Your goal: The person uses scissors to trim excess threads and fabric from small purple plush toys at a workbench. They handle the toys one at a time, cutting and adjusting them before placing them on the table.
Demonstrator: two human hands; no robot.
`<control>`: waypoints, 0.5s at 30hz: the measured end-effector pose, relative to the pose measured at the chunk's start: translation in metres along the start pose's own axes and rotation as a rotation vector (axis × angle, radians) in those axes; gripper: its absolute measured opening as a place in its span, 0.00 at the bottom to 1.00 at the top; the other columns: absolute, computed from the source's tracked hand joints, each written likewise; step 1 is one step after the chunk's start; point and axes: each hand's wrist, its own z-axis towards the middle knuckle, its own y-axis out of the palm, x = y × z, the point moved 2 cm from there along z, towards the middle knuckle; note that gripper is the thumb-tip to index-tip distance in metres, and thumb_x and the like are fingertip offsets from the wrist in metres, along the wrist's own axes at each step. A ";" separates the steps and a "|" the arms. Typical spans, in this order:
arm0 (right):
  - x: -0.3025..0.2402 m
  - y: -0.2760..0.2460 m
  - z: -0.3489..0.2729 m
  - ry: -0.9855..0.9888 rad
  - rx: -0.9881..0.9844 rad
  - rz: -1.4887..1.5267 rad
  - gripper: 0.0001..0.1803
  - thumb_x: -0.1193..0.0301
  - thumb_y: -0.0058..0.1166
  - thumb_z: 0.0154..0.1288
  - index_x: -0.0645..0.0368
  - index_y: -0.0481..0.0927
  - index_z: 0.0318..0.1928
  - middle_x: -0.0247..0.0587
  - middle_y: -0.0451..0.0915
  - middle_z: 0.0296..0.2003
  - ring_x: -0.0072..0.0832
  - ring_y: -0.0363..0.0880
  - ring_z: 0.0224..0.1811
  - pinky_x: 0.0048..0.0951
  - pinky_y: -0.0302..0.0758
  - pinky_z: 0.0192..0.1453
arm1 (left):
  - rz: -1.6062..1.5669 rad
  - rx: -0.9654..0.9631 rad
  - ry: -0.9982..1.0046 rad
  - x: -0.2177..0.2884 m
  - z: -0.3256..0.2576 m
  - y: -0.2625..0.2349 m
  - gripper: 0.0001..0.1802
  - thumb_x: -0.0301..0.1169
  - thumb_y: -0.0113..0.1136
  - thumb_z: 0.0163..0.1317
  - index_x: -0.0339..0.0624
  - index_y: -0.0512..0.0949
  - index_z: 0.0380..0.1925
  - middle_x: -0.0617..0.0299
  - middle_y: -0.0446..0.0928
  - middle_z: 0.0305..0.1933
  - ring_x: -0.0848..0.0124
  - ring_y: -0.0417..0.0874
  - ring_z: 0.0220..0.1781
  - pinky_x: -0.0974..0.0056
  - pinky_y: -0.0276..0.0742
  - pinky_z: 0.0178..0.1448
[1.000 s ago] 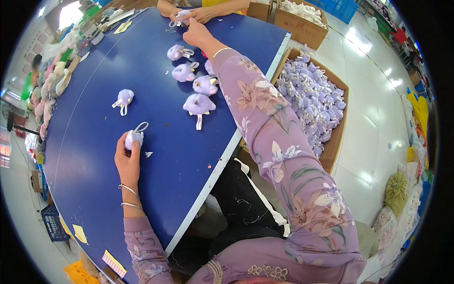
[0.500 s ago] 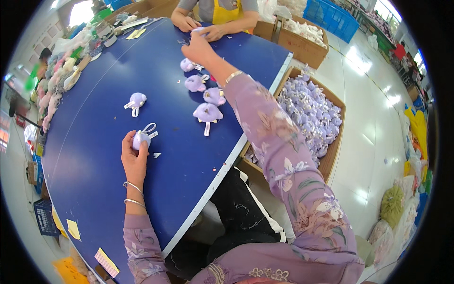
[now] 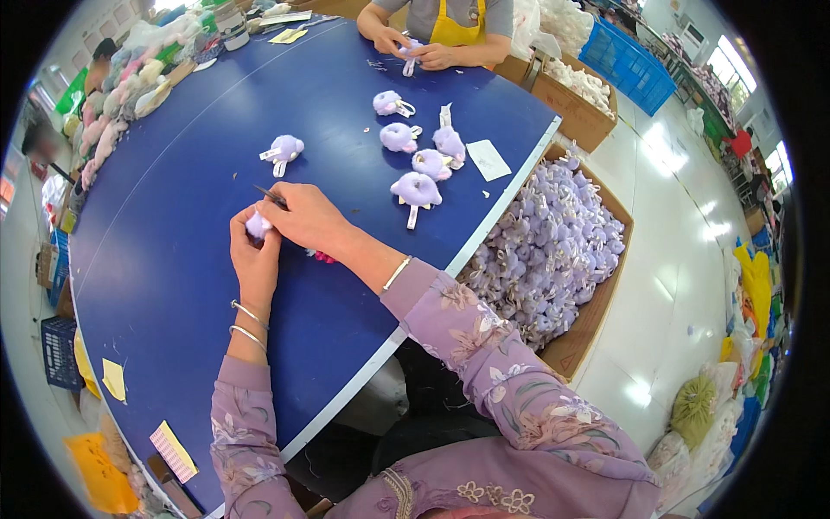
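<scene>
A small lilac plush toy (image 3: 258,227) is held in my left hand (image 3: 251,264), fingers wrapped round it, over the blue table. My right hand (image 3: 307,216) meets it from the right, closed on a slim dark pointed tool (image 3: 272,197), perhaps tweezers or snips. Its tip points up and left, past the toy. Fingers hide part of the toy. Just beyond my hands lies another lilac plush toy (image 3: 287,147) with a white loop and tag. Several more, such as one plush toy (image 3: 417,188), lie farther right. Something small and pink-red (image 3: 321,256) shows beneath my right wrist.
Across the blue table (image 3: 173,285) a person in a yellow apron (image 3: 456,30) handles a lilac toy. A carton (image 3: 596,333) full of lilac toys stands at the right edge. White paper (image 3: 489,160) lies near that edge. Plush pieces (image 3: 108,130) are heaped at the far left.
My right hand has come back from beside the co-worker's hands to the toy in my left hand. The dark tool now shows in it. The whole view has shifted slightly.
</scene>
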 end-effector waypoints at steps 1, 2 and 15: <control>0.004 0.001 -0.001 -0.020 -0.001 0.038 0.22 0.58 0.52 0.64 0.69 0.81 0.40 0.55 0.83 0.34 0.44 0.83 0.38 0.38 0.76 0.45 | 0.010 0.004 0.003 0.002 0.001 0.002 0.17 0.24 0.60 0.62 0.39 0.70 0.51 0.63 0.74 0.47 0.76 0.76 0.45 0.69 0.76 0.49; 0.009 0.001 -0.003 -0.037 0.005 0.077 0.23 0.57 0.52 0.64 0.69 0.81 0.41 0.55 0.83 0.34 0.43 0.83 0.38 0.37 0.76 0.45 | 0.008 0.005 0.010 0.003 0.002 0.004 0.18 0.23 0.59 0.61 0.40 0.70 0.51 0.62 0.74 0.48 0.76 0.76 0.46 0.70 0.76 0.49; 0.028 -0.002 0.009 0.000 -0.070 0.103 0.25 0.56 0.56 0.64 0.71 0.78 0.44 0.49 0.82 0.34 0.32 0.81 0.36 0.32 0.76 0.44 | -0.161 -0.094 -0.047 -0.001 0.007 0.003 0.11 0.31 0.50 0.69 0.42 0.72 0.49 0.64 0.74 0.53 0.79 0.74 0.43 0.73 0.72 0.44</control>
